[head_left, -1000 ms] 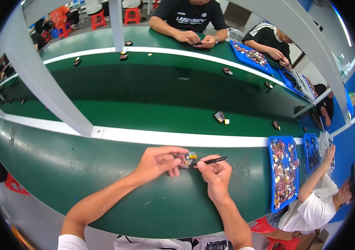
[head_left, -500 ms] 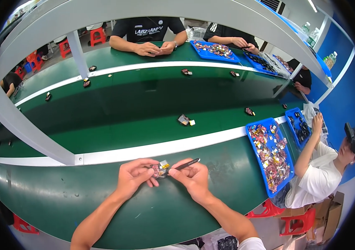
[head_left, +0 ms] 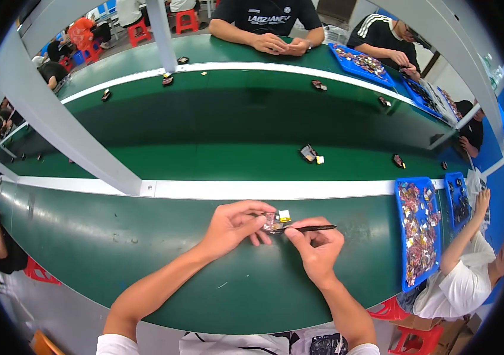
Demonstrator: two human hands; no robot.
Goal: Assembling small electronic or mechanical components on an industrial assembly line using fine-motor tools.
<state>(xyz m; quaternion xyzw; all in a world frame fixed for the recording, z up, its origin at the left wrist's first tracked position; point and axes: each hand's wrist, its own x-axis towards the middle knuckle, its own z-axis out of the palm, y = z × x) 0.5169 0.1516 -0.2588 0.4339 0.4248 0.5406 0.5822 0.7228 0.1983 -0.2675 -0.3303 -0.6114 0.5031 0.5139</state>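
Observation:
My left hand (head_left: 235, 228) pinches a small electronic assembly (head_left: 270, 222), a dark shell with a reddish circuit board in it, just above the green bench. A small silver and yellow piece (head_left: 284, 216), like a flat battery cell, sticks out at its far right side. In my right hand (head_left: 321, 244) is a slim black pen-like tool (head_left: 314, 228), held between thumb and fingers. The tool's left end reaches the assembly; my fingers partly hide what it touches.
Beyond a white rail (head_left: 240, 189) runs a dark green belt (head_left: 222, 130) carrying several small assemblies, including an opened shell (head_left: 308, 153). To the right stands a blue tray (head_left: 406, 254) full of small parts, beside a co-worker in white (head_left: 462, 272). A white post (head_left: 74, 112) rises at left.
The view has swung to the left and down, so the scene sits further right and higher. Both hands keep their hold; the black tool lies flatter than before.

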